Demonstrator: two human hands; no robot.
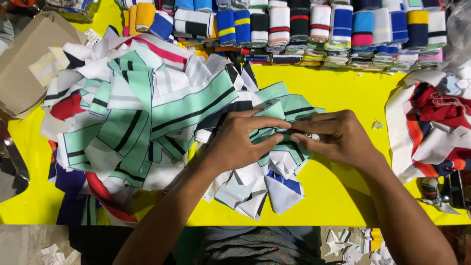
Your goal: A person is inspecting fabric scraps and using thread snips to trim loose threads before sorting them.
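Observation:
My left hand (243, 140) and my right hand (333, 137) meet over the middle of a yellow table (343, 88). Both pinch the same small mint-green fabric strip with a black stripe (274, 128) between thumb and fingers. The strip lies on top of a small heap of white, blue and green strips (267, 184) just below my hands. A large loose pile of mint, white, black and red strips (132, 108) spreads to the left of my left hand.
Rows of folded striped ribbing in many colours (304, 29) line the far edge. A brown cardboard box (24, 64) sits at far left. Another heap of red, white and navy strips (431, 127) lies at right. Fabric scraps (353, 245) lie on the floor.

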